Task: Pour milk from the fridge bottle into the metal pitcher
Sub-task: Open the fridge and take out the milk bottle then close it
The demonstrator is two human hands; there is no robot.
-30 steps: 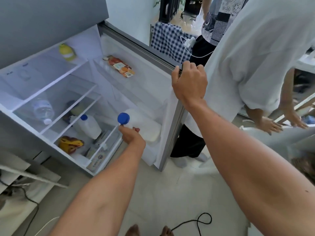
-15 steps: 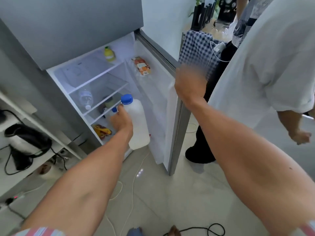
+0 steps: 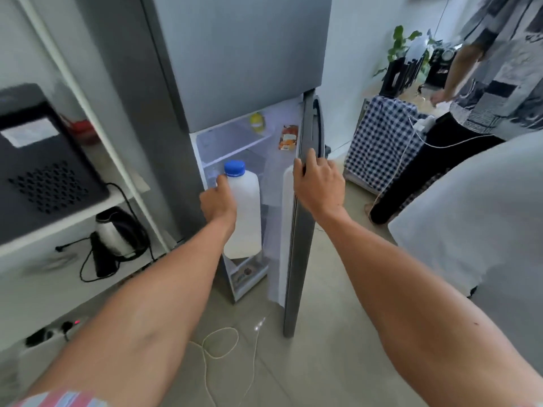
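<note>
Kitchen corner, fridge door [image 3: 296,230] ajar. Fetching step: left hand [image 3: 219,202] closed round milk bottle [image 3: 245,210], lifted clear of fridge shelves; right hand [image 3: 318,183] gripping door edge. Next: shut door, find pitcher, unseen here.

Counts showing: one milk bottle [image 3: 245,212] with one blue cap [image 3: 234,168]; two hands, the left hand [image 3: 219,202] and the right hand [image 3: 318,183]; one fridge [image 3: 241,69]; one yellow item [image 3: 257,121] sitting on its top shelf; one kettle [image 3: 116,233]; one potted plant [image 3: 401,45]; two bystanders standing.
</note>
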